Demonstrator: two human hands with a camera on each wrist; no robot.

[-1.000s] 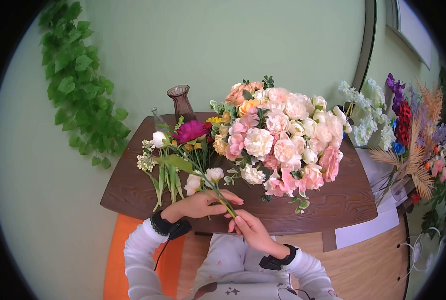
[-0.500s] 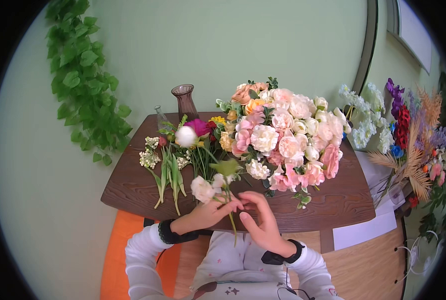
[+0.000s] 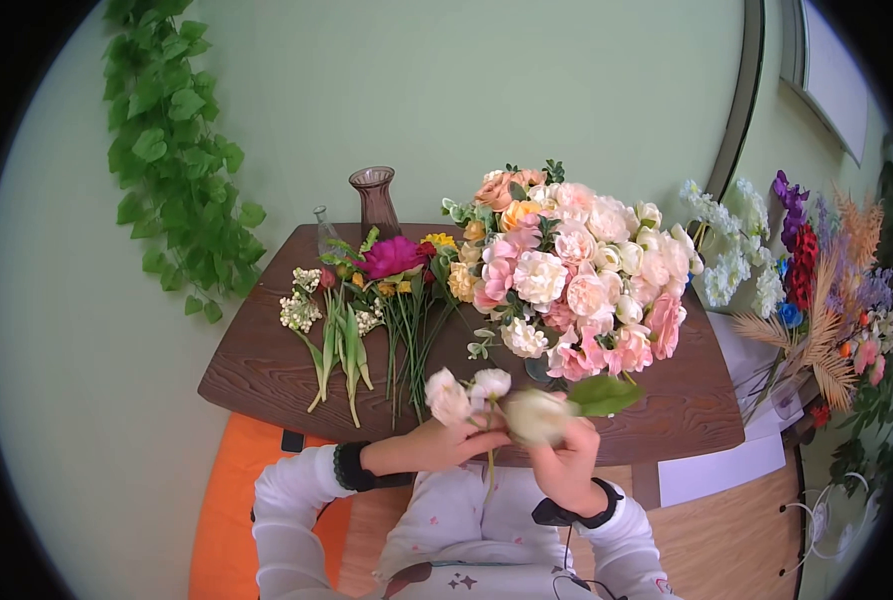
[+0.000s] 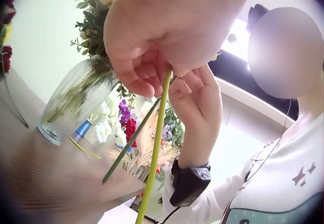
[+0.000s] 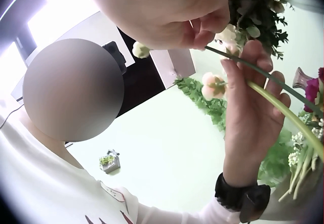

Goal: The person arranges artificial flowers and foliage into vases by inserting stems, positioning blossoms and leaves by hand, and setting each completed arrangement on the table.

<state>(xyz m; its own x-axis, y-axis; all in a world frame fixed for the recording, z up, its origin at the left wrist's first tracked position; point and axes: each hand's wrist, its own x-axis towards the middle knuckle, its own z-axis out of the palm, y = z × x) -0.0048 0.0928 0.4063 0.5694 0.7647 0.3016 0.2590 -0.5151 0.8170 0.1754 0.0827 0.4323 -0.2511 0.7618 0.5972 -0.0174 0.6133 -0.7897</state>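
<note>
In the head view my left hand (image 3: pixel 444 446) pinches the stem of a spray with two pale pink-white blooms (image 3: pixel 448 397) near the table's front edge. The spray's yellow-green stem (image 4: pixel 158 138) hangs below the fingers in the left wrist view. Close beside it, my right hand (image 3: pixel 567 468) pinches a darker green stem (image 5: pixel 253 68) between thumb and fingers. Its white flower (image 3: pixel 538 416), blurred by motion, and a broad green leaf (image 3: pixel 606 396) show above the right hand. The two stems cross in the left wrist view.
A large pink and cream bouquet stands in a clear glass vase (image 4: pixel 76 100) on the dark wooden table (image 3: pixel 256 372). On the left lie loose flowers, including a magenta bloom (image 3: pixel 389 257). Behind them are a brownish vase (image 3: pixel 374 203) and a small bottle (image 3: pixel 325 233).
The white flower and its leaf have swung right and toward the body, from over the loose flowers to above the right hand. Both hands have shifted right, with the two-bloom spray still in the left.
</note>
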